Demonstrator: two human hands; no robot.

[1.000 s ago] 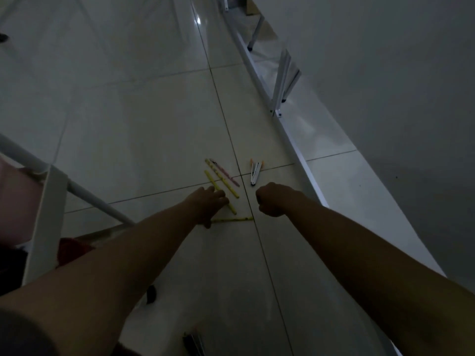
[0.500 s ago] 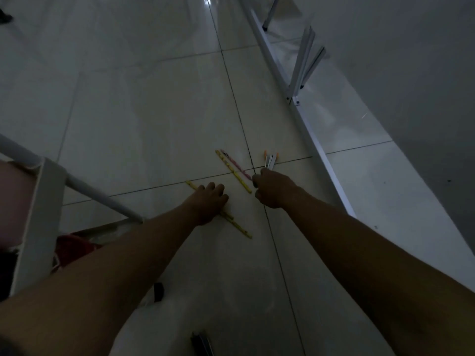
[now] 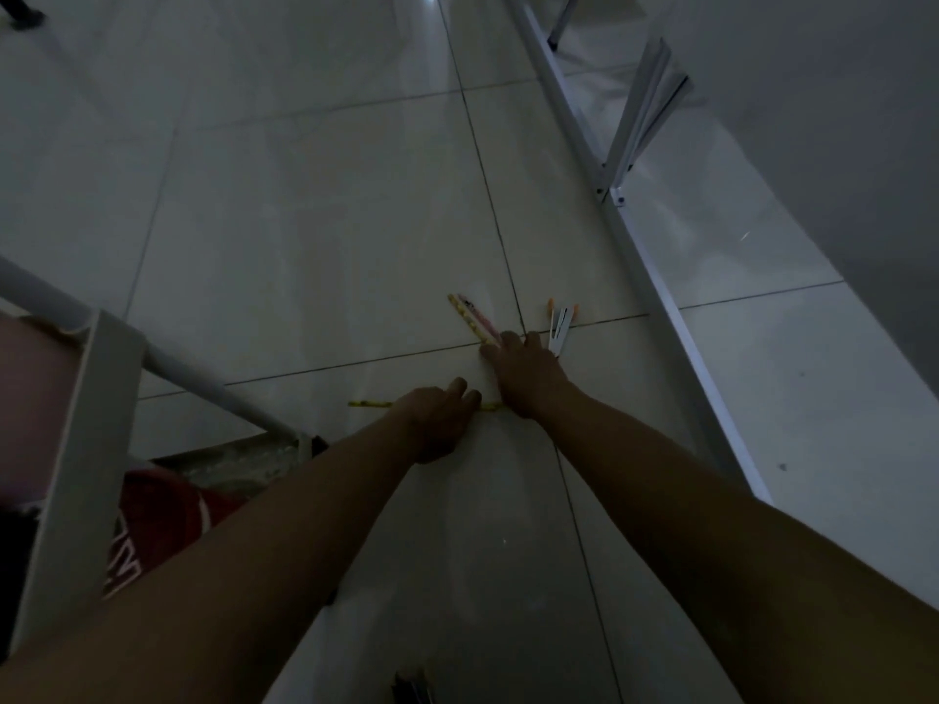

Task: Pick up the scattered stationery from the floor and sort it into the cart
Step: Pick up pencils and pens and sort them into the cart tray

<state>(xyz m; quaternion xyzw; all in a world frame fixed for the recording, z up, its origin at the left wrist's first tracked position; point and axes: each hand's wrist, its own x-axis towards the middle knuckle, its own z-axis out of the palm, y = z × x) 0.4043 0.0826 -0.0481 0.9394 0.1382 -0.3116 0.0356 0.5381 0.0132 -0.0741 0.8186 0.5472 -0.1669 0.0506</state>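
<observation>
The scene is dim. A yellow pencil [image 3: 368, 403] lies crosswise on the tiled floor and passes under my left hand [image 3: 441, 421], whose fingers curl over it. A second yellow pencil [image 3: 463, 316] and a pink pencil [image 3: 477, 317] lie side by side, pointing away. My right hand [image 3: 528, 374] rests its fingertips on their near ends. Just right of that hand lie white pens with orange caps [image 3: 559, 328]. The white cart frame [image 3: 76, 398] stands at the left.
A white metal rail with a folded stand [image 3: 660, 302] runs along the right, beside a grey wall. A red item [image 3: 162, 515] lies under the cart frame. A small dark object [image 3: 411, 688] sits at the bottom edge.
My left hand has turned the near yellow pencil from a diagonal to lying crosswise. My right hand has moved left from the white pens onto the ends of the two far pencils.
</observation>
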